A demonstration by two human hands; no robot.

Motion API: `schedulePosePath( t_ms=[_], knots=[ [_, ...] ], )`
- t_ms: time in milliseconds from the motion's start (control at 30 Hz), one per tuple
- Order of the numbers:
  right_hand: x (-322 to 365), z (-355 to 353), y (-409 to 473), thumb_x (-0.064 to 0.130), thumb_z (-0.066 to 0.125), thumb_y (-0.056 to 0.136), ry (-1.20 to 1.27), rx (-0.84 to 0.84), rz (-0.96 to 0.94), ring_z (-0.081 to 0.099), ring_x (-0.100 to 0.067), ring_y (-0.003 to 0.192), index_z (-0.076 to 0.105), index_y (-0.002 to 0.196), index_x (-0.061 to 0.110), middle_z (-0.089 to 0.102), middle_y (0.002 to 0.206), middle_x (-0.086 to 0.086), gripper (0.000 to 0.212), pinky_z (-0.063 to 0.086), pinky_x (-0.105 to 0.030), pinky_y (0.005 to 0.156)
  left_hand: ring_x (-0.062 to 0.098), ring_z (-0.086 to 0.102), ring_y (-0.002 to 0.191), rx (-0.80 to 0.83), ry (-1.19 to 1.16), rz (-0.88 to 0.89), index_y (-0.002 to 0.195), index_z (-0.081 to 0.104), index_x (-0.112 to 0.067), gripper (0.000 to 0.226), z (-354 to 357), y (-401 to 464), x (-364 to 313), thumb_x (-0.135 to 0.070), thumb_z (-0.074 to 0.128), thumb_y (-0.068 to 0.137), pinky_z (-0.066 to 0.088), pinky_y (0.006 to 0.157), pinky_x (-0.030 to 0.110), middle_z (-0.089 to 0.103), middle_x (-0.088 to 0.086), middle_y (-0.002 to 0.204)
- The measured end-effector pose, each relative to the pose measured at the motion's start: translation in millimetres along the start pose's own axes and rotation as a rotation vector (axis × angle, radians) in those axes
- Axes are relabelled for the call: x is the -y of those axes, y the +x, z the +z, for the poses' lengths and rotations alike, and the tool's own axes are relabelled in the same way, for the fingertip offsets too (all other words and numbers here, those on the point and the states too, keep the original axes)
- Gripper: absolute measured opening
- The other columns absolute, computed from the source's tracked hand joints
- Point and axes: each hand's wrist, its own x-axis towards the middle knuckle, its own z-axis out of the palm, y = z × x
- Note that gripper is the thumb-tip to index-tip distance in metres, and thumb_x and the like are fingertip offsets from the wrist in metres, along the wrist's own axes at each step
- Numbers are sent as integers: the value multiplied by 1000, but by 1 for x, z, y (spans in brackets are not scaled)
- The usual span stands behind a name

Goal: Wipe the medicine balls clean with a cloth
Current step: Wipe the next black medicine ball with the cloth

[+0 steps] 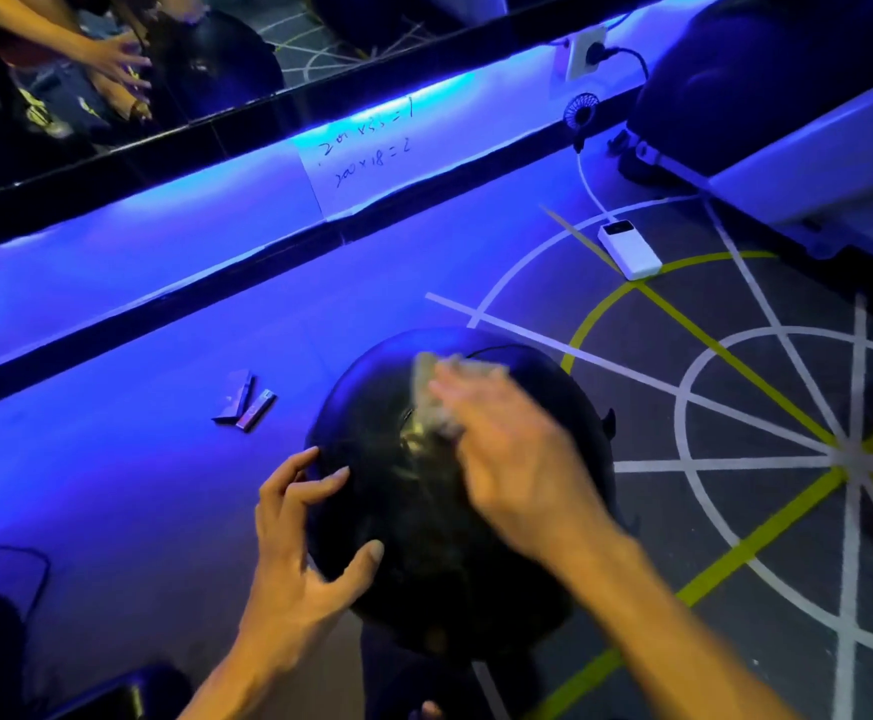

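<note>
Right hand (507, 459): on top of the medicine ball (455, 491), palm down, fingers pressing a pale cloth (437, 397) onto the ball's upper far side. Blurred, so exact finger curl can't be told; cloth looks pinned under the fingers, not bunched in a fist.
Left hand (299, 532): fingers spread wide, fingertips and thumb touching the ball's left flank, bracing it. Holds nothing.
Ball pos: dark, round, sits on the floor (138, 459) right in front of the person, btwn both forearms; a thin cord or seam shows at its far edge.
Key relation: cloth lies at the far top of the ball, ahead of the right wrist; unwiped near side and right flank lie toward the person. Right hand is the nearer one to the cloth, left is nearer the ball's side, so my read is left should turn the ball while right drags the cloth back.
No long axis: ball is round, any stroke direction works.
Step, judged: mid-wipe on top surface; sides and underside prob. not done.
Risk: ball could roll toward the floor markings (767, 407) if left brace slips.
Containers: none seen.
Nearby: two small flat packets (247, 405) left of the ball, apart from it; white power bank (629, 249) w/ cable far right; mirror (112, 70) along the wall; handwritten paper note (366, 148) below it.
</note>
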Motion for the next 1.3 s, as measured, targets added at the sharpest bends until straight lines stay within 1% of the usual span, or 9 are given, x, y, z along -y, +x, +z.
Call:
schedulePosePath(
  t_ms=[167,300,400,500,600,800,1000,1100,1300],
  knots=[
    [-62,-38,-7,28,46,104,90,-91,587,62,-24,121,66,128,24,70,127,0,31,48,-38,99,19,43,136,11,25,-34,121,60,-47,51,1,-4,-16,-57,73,73,35,105,24,42,-14,144],
    [-94,-56,-51,39,44,91,271,-232,854,69,-19,106,76,106,31,76,106,8,37,52,-46,98,13,62,104,24,-10,-5,94,69,-30,21,-18,18,-21,-49,66,86,46,92,22,64,-7,107],
    [-113,-53,-74,31,48,99,394,-275,1043,69,-25,106,75,97,27,77,103,2,28,50,-47,101,4,64,105,-9,-125,-316,108,67,-36,49,-31,59,-9,-72,67,75,50,94,32,66,-18,115],
    [-122,-45,-88,26,45,105,535,-247,1191,69,-26,98,72,104,29,77,102,-1,28,55,-53,91,20,62,122,302,-258,-735,126,63,-43,101,-22,90,10,-103,58,45,42,113,50,64,-15,132],
    [-119,-37,-90,27,39,109,775,-280,1321,67,-28,84,67,113,24,77,90,-4,28,49,-39,70,31,61,128,451,-421,-827,130,69,-33,96,-9,94,29,-97,61,59,36,117,58,69,3,132],
    [-116,-34,-81,20,41,108,918,-504,1158,71,-16,106,67,122,21,76,112,1,30,58,-29,82,50,53,128,301,-606,-609,122,74,-25,78,-18,95,16,-79,76,67,35,116,60,70,16,127],
    [-91,-75,-41,17,44,108,888,-633,917,68,6,90,65,105,27,75,89,24,24,54,-15,79,20,64,102,150,-517,-327,136,54,-24,102,-40,131,-43,-86,74,57,44,81,38,65,0,126],
    [-86,-64,-44,15,40,109,817,-521,853,64,-3,117,65,119,26,71,123,12,29,48,-27,105,8,57,131,213,-436,-345,139,52,-49,95,-20,120,-33,-87,76,55,43,106,38,59,-13,143],
    [-79,-50,-51,7,37,109,629,-410,729,53,16,120,52,144,13,59,136,15,39,40,-7,99,0,46,138,187,-254,-321,135,47,-67,83,3,114,-19,-82,76,58,38,115,34,47,-29,149]
  ],
)
